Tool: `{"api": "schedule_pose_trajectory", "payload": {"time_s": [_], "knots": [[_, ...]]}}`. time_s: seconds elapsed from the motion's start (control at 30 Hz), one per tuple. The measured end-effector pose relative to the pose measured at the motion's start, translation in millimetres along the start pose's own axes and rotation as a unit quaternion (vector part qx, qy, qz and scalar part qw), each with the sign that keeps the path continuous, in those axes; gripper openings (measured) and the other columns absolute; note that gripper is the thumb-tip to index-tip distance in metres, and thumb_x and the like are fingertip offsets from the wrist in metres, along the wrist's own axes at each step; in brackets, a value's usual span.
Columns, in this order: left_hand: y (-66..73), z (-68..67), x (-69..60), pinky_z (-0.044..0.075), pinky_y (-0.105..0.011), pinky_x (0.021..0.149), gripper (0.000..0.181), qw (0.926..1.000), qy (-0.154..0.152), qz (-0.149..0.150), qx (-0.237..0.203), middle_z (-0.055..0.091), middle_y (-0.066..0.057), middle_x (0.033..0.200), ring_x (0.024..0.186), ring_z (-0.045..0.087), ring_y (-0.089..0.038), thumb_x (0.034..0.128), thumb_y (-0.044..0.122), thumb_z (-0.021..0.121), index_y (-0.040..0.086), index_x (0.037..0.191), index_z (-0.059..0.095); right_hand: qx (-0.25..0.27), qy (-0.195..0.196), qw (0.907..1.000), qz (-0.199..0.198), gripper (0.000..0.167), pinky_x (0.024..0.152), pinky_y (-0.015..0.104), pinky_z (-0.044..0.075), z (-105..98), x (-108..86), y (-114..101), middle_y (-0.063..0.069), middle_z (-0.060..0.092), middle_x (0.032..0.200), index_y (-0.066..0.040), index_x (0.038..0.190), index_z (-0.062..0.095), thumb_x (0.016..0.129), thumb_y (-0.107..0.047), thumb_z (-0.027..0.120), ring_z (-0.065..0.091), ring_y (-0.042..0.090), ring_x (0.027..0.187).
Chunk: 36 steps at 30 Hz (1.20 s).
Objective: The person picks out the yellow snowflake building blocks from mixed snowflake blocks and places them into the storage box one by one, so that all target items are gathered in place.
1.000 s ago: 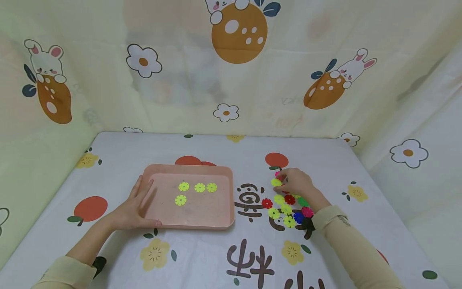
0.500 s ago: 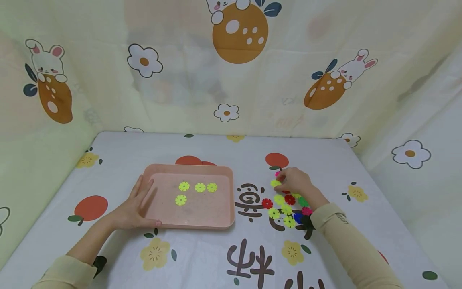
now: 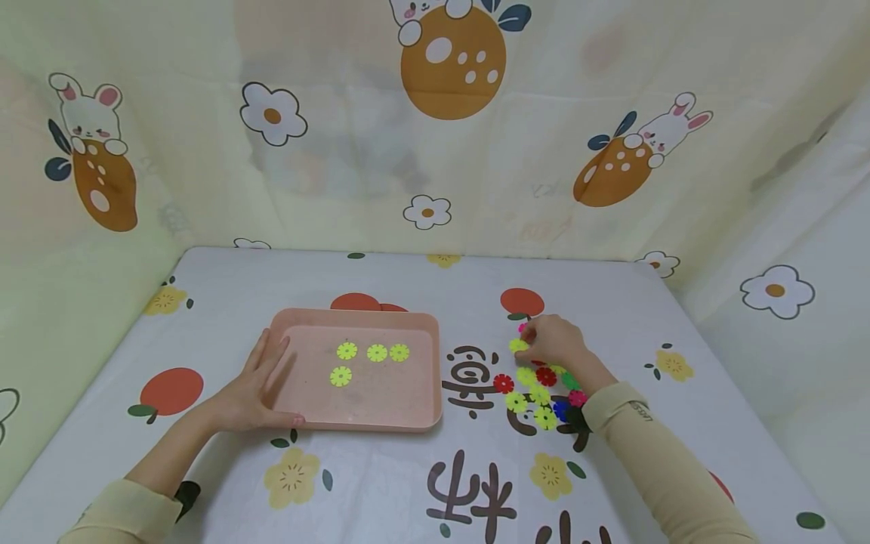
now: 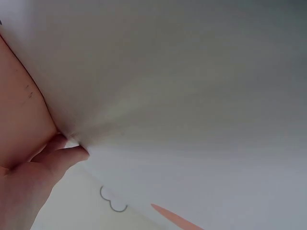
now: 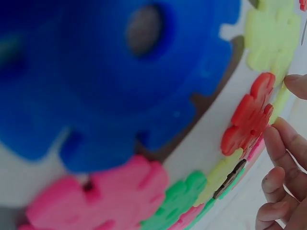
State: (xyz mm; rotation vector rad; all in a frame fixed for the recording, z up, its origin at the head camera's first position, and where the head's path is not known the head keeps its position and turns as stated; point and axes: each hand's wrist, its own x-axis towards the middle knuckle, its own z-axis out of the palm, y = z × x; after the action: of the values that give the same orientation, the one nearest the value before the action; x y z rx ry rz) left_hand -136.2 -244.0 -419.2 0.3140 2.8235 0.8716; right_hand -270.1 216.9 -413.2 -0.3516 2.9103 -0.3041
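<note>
A pink tray (image 3: 381,404) holds several yellow notched plastic discs (image 3: 341,376). Against its left side rests my left hand (image 3: 253,393), fingers extended along the edge and thumb at the front left corner. To the right of the tray, my right hand (image 3: 559,344) pinches a yellow interlocking disc (image 3: 519,345) between thumb and fingers at the far end of a loose pile. In the right wrist view, the thumb and fingers (image 5: 283,139) meet that disc's edge. The pile includes red discs (image 3: 546,376), more yellow ones, a blue disc (image 5: 105,86), pink and green discs.
A white printed cloth (image 3: 381,483) covers the table, with flowers, fruit and dark characters on it. Pale curtains with rabbit prints (image 3: 326,204) stand behind and at both sides. Part of the pile lies under the right wrist and sleeve (image 3: 652,446).
Very little differs. My right hand stays at the far end of the pile with its fingers on the yellow disc, and my left hand keeps its place on the tray.
</note>
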Motion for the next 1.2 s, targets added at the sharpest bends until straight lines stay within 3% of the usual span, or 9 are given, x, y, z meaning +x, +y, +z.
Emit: {"api": "schedule_pose_trajectory", "payload": {"time_s": [0.57,1.2], "knots": [[-2.8,2.1,0.9,0.030,-0.069,0.088,0.122,1.0000,0.002,-0.002,-0.003,-0.016,-0.021,0.148,0.133,-0.001,-0.046,0.0610,0.051,0.079,0.013,0.147,0.000,0.020,0.033,0.9987,-0.035,0.037,0.056,0.029,0.047,-4.6,-9.4,-4.2,0.001,0.063,0.079,-0.008,0.092,0.068,0.068,-0.034,0.079,0.053,0.017,0.070],[-3.0,2.3,0.7,0.031,-0.068,0.088,0.122,1.0000,0.003,0.000,-0.001,-0.015,-0.021,0.148,0.133,-0.001,-0.046,0.0611,0.051,0.079,0.012,0.147,0.001,0.046,0.059,0.9896,-0.123,0.030,0.055,0.026,0.044,-21.7,-30.9,-50.9,0.004,0.067,0.085,-0.010,0.090,0.068,0.068,-0.029,0.078,0.056,0.014,0.070]]}}
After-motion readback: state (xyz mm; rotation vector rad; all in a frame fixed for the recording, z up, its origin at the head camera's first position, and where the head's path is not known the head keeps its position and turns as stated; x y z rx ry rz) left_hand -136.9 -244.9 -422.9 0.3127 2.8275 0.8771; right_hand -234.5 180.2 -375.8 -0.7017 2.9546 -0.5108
